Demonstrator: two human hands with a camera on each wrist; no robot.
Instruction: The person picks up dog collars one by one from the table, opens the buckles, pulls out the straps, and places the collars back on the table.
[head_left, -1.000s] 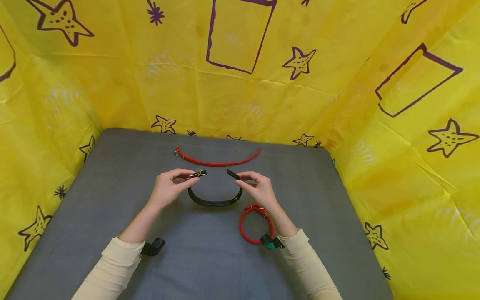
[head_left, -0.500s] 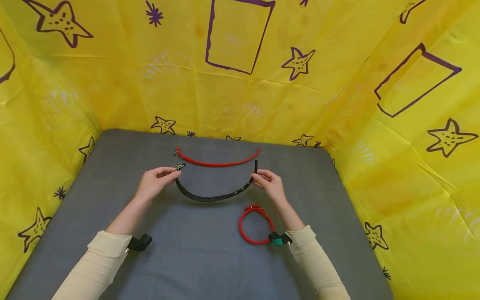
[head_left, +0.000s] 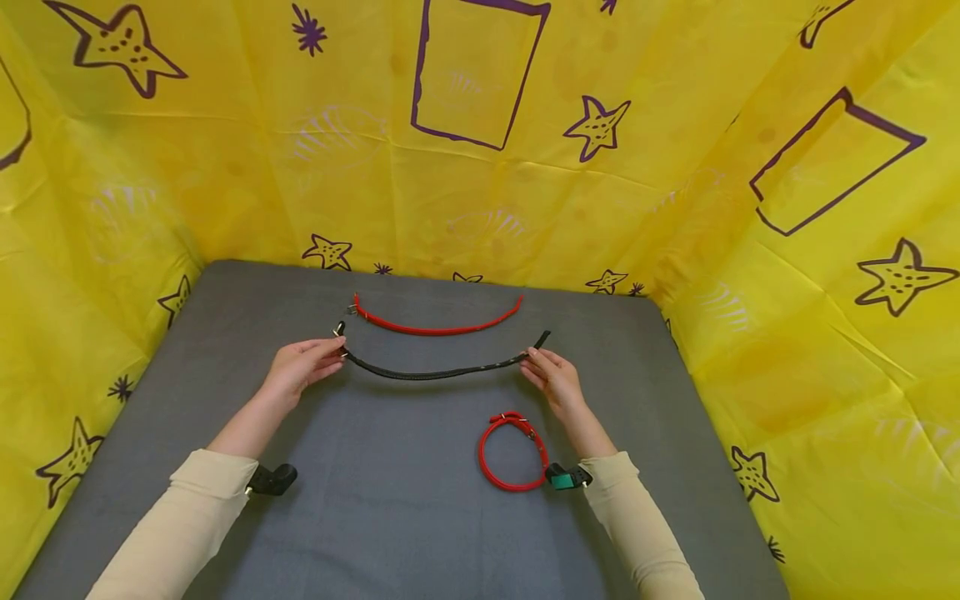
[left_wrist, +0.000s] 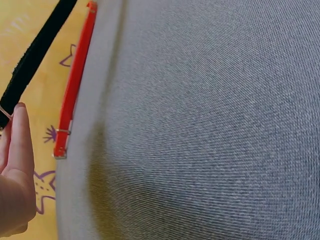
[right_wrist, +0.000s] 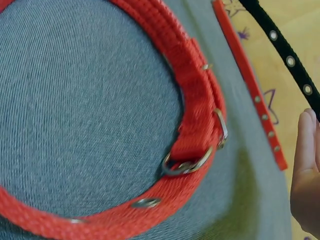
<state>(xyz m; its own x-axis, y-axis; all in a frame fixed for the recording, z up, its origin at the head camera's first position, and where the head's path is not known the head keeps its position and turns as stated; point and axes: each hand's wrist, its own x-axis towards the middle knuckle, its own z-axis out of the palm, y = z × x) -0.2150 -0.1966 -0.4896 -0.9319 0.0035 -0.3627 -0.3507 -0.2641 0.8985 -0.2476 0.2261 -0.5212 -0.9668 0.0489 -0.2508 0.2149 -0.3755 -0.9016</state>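
Observation:
Both hands hold a black collar [head_left: 427,376] stretched out above the grey surface, sagging slightly in the middle. At its buckle end, my left hand [head_left: 300,367] pinches the strap between thumb and fingers. My right hand [head_left: 557,379] pinches the other end, whose tip sticks out past the fingers. Metal eyelets line the black strap [right_wrist: 290,61] in the right wrist view. Behind it a red collar [head_left: 435,331] lies unfastened in a shallow curve. Another red collar [head_left: 483,462], buckled into a ring, lies near my right wrist.
The grey tabletop [head_left: 390,517] spreads under everything. Yellow cloth [head_left: 480,192] with drawn starfish hangs at the back and on both sides. A wrist camera [head_left: 272,480] is at the left cuff, another camera [head_left: 567,477] at the right.
My hands have moved apart, left hand leftward and right hand rightward. The black collar has gone from a deep U to a nearly straight line. The red collars stay put.

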